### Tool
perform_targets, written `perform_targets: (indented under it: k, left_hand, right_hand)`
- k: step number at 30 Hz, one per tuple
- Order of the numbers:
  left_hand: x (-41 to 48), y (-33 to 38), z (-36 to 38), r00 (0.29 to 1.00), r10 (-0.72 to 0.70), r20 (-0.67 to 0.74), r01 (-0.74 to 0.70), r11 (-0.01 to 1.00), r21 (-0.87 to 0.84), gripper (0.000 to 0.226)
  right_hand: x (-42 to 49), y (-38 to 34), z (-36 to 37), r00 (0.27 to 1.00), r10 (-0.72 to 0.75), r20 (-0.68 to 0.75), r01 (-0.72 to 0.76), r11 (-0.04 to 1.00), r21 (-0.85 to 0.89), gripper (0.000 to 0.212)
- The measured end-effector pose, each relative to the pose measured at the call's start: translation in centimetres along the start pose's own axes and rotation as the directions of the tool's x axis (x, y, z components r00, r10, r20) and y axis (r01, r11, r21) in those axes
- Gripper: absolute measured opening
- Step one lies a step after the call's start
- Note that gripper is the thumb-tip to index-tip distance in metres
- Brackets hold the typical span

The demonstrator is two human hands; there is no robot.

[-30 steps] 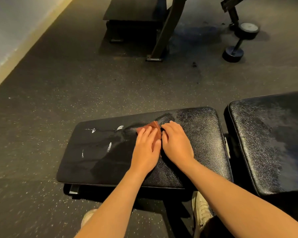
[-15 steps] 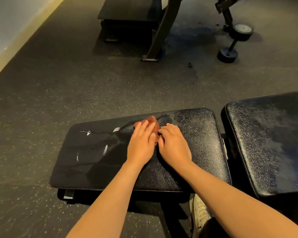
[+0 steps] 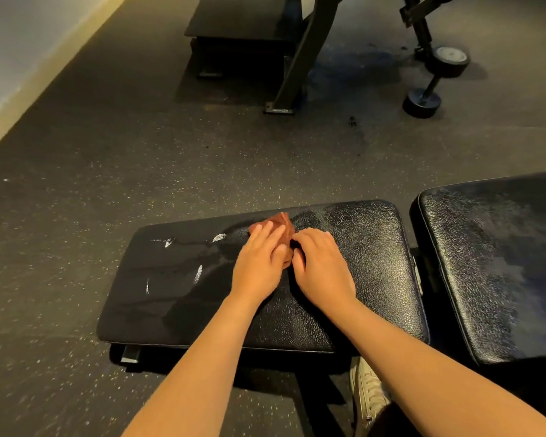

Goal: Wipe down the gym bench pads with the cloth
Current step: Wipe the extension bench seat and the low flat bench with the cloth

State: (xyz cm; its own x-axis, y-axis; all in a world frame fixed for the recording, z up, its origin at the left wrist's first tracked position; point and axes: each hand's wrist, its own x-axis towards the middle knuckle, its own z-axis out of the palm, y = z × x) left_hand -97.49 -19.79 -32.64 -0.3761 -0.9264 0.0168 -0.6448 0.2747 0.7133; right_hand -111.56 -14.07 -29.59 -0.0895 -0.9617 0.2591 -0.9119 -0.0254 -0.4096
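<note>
Obs.: cloth (image 3: 279, 222), brown and bunched, sits on the near bench pad (image 3: 369, 253), close to its far edge at about mid-length.

Left hand (image 3: 259, 263): flat, fingers straight, pressing the cloth down.

Right hand (image 3: 322, 269): fingers bent, tips against the cloth's right edge. Cannot tell whether they pinch it.

Change over the last second: the pair of hands has pushed the cloth slightly toward the far edge. More of it now shows past the left fingertips, and the right fingers have curled in.

Pad left of the hands looks dark with a few white marks (image 3: 219, 237). The part to the right is hazy grey, as is the second pad (image 3: 492, 263).

Judgement: mid-wipe, and probably less than half done.
</note>
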Motion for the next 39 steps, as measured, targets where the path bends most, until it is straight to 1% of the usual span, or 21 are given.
perform_targets:
  k: [1, 3, 5, 6, 8, 11, 13, 16, 18, 20, 21, 23, 25, 27, 28, 30, 32, 33, 35, 38, 39]
  left_hand:
    - [-0.3, -0.8, -0.4, 1.000, -0.005, -0.031, 0.005, 1.000, 0.025, 0.048]
    - [-1.6, -2.0, -1.1, 0.980, -0.137, -0.145, 0.132, 0.990, -0.039, 0.046]
    - [-3.0, -2.2, -0.9, 0.920, -0.275, -0.278, 0.240, 0.958, -0.156, 0.046]
    - [-3.6, -2.1, -0.5, 0.902, -0.294, -0.317, 0.247, 0.952, -0.180, 0.047]
    - [-4.0, -1.9, 0.4, 0.913, -0.275, -0.302, 0.235, 0.958, -0.164, 0.050]
    - [-3.9, -1.7, 0.5, 0.906, -0.341, -0.250, 0.284, 0.929, -0.237, 0.048]
    - [-4.1, -1.6, 0.3, 0.907, -0.343, -0.243, 0.296, 0.932, -0.211, 0.048]
    - [-4.5, -1.4, 0.4, 0.935, -0.291, -0.201, 0.271, 0.955, -0.121, 0.047]
    - [-4.6, -1.1, 0.5, 0.946, -0.272, -0.175, 0.265, 0.962, -0.061, 0.047]
    - [-4.7, -0.9, 0.6, 0.945, -0.273, -0.180, 0.268, 0.962, -0.050, 0.046]
    - [-4.7, -0.9, 0.6, 0.941, -0.282, -0.188, 0.274, 0.959, -0.068, 0.045]
    - [-4.5, -1.1, 0.5, 0.929, -0.306, -0.207, 0.282, 0.950, -0.136, 0.045]
    - [-4.2, -1.3, 0.4, 0.917, -0.333, -0.220, 0.297, 0.937, -0.183, 0.045]
    - [-4.2, -1.3, 0.4, 0.924, -0.313, -0.222, 0.286, 0.947, -0.144, 0.044]
    - [-4.3, -1.4, 0.4, 0.932, -0.283, -0.224, 0.265, 0.958, -0.111, 0.043]
    - [-4.3, -1.2, 0.3, 0.943, -0.250, -0.219, 0.238, 0.968, -0.078, 0.043]
    - [-4.4, -0.9, 0.3, 0.946, -0.260, -0.196, 0.250, 0.966, -0.074, 0.042]
    - [-4.5, -0.7, 0.3, 0.947, -0.260, -0.190, 0.253, 0.966, -0.061, 0.042]
    - [-4.7, -0.3, 0.3, 0.940, -0.273, -0.204, 0.267, 0.962, -0.060, 0.040]
    - [-3.6, 0.5, 0.3, 0.897, -0.373, -0.236, 0.334, 0.923, -0.192, 0.040]
    - [-3.0, 0.9, 0.3, 0.898, -0.372, -0.236, 0.334, 0.924, -0.189, 0.041]
  right_hand:
    - [-0.1, 0.0, 0.0, 1.000, -0.008, -0.004, 0.008, 1.000, -0.013, 0.026]
    - [-0.2, 0.1, 0.3, 0.998, -0.054, 0.025, 0.055, 0.996, -0.065, 0.036]
    - [0.4, -0.7, 0.9, 0.986, -0.146, 0.080, 0.153, 0.985, -0.076, 0.046]
    - [1.1, -1.3, 1.4, 0.975, -0.192, 0.115, 0.200, 0.978, -0.064, 0.049]
    - [2.5, -2.8, 2.6, 0.947, -0.237, 0.217, 0.251, 0.967, -0.042, 0.051]
    - [3.4, -3.5, 3.9, 0.910, -0.153, 0.386, 0.193, 0.979, -0.066, 0.049]
    - [3.4, -2.7, 3.5, 0.916, -0.153, 0.372, 0.208, 0.972, -0.111, 0.044]
    - [3.7, -0.6, 1.4, 0.952, -0.138, 0.272, 0.203, 0.953, -0.227, 0.039]
    - [3.8, 1.3, -0.3, 0.989, -0.053, 0.138, 0.095, 0.944, -0.315, 0.039]
    - [3.8, 2.0, -1.1, 0.999, 0.044, 0.031, -0.033, 0.951, -0.308, 0.037]
    - [3.7, 1.5, -0.9, 0.997, 0.072, 0.018, -0.063, 0.954, -0.295, 0.034]
    - [3.1, -0.3, 0.4, 0.997, 0.034, 0.065, -0.017, 0.970, -0.243, 0.033]
    - [2.0, -1.9, 1.9, 0.982, -0.081, 0.169, 0.109, 0.980, -0.167, 0.042]
    - [1.8, -1.6, 2.1, 0.960, -0.165, 0.229, 0.200, 0.970, -0.140, 0.043]
    - [2.2, -1.0, 1.5, 0.961, -0.171, 0.218, 0.207, 0.966, -0.155, 0.037]
    - [3.4, 0.7, 0.2, 0.985, -0.076, 0.156, 0.109, 0.970, -0.217, 0.026]
    - [4.5, 2.3, -0.7, 0.995, 0.062, 0.083, -0.037, 0.960, -0.278, 0.031]
    - [4.6, 2.4, -0.7, 0.992, 0.094, 0.080, -0.064, 0.945, -0.322, 0.038]
    - [4.3, 1.4, -0.1, 0.989, 0.085, 0.121, -0.036, 0.931, -0.363, 0.048]
    - [2.8, -0.6, 1.3, 0.969, -0.065, 0.236, 0.114, 0.974, -0.198, 0.047]
    - [2.3, -0.8, 1.6, 0.955, -0.133, 0.267, 0.181, 0.970, -0.163, 0.048]
